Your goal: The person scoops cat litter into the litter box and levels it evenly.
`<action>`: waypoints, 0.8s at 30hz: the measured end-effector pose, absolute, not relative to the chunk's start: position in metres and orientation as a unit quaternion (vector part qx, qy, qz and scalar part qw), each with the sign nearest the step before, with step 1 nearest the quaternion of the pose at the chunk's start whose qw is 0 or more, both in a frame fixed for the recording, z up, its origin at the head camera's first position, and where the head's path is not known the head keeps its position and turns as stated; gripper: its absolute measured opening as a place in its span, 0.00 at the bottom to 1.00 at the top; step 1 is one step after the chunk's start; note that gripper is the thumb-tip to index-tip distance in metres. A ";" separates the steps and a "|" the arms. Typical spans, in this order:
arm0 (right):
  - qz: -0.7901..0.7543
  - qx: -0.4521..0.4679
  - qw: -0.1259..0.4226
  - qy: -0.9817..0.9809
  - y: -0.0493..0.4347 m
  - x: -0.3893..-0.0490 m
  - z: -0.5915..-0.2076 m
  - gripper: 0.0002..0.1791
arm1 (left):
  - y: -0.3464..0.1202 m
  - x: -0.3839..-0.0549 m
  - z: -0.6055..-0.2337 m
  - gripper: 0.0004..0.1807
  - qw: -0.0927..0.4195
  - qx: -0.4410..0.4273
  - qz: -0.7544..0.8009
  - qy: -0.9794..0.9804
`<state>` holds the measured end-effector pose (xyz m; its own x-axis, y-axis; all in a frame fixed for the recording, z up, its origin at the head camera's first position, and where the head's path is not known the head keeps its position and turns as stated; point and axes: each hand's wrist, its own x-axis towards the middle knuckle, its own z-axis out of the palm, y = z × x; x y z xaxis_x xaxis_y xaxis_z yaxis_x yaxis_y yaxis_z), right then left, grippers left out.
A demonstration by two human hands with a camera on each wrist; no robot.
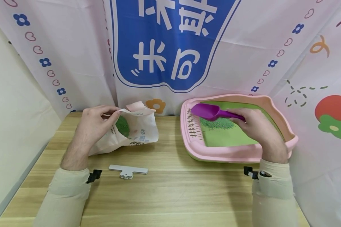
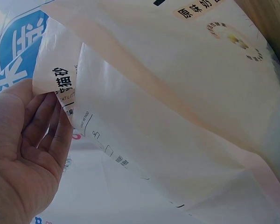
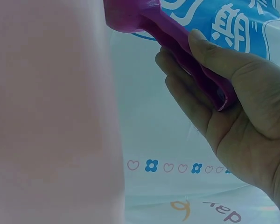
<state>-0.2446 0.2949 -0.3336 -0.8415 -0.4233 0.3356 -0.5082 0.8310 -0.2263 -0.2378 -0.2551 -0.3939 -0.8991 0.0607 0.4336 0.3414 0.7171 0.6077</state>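
My left hand point(image 1: 98, 123) pinches the upper edge of an opened cat litter bag point(image 1: 143, 129), which lies on the table with its mouth facing right. Green litter point(image 1: 122, 126) shows inside it. In the left wrist view the bag point(image 2: 168, 107) fills most of the picture, its edge between my thumb and fingers. My right hand point(image 1: 257, 124) grips the handle of a purple scoop point(image 1: 206, 111) above a pink-rimmed litter box point(image 1: 227, 154). The scoop's bowl looks empty and points left. Beneath it, a small heap of green litter point(image 1: 220, 123) lies on the box's green floor.
A pale grey clip point(image 1: 128, 170) lies on the wooden table point(image 1: 170, 192) in front of the bag. A slotted grid point(image 1: 194, 126) runs along the box's left side. Printed white cloth point(image 1: 238, 63) hangs close behind the bag and box.
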 end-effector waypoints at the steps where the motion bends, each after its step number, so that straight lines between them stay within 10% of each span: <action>1: 0.156 0.242 0.131 -0.949 0.293 -0.244 -0.333 0.15 | -0.255 -0.238 -0.394 0.12 0.195 -0.111 -0.359 -0.906; 24: 0.171 0.257 0.096 -0.946 0.253 -0.246 -0.341 0.19 | -0.257 -0.238 -0.393 0.12 0.201 -0.116 -0.358 -0.905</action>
<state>-0.2457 0.2531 -0.3405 -0.8500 -0.4532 0.2687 -0.5186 0.8097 -0.2747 -0.2376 -0.2569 -0.3929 -0.8924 0.0661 0.4464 0.3536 0.7171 0.6006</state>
